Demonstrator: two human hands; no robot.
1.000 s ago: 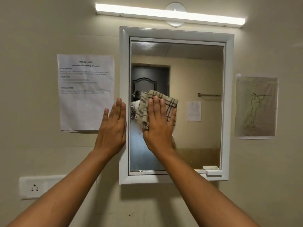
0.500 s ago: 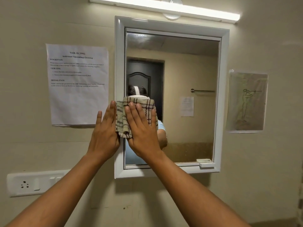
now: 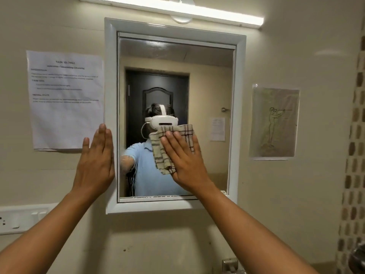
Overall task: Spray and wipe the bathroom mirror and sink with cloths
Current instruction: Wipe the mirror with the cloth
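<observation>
A mirror (image 3: 207, 86) in a white frame (image 3: 240, 115) hangs on the beige wall. My right hand (image 3: 185, 161) lies flat on a beige checked cloth (image 3: 166, 151) and presses it against the glass, low and near the middle. My left hand (image 3: 96, 163) rests flat with fingers together on the frame's left edge and the wall, holding nothing. The glass reflects a person in a blue shirt with a white headset. The sink is out of view.
A printed task sheet (image 3: 67, 99) is taped left of the mirror, a drawing (image 3: 274, 121) to its right. A tube light (image 3: 169, 8) runs above. A white socket panel (image 3: 21, 218) sits at lower left, and a metal fitting (image 3: 230, 265) below the mirror.
My right hand slid the cloth left to the frame's left edge, then back right toward the mirror's middle. The left hand stayed on the frame. The camera has moved closer.
</observation>
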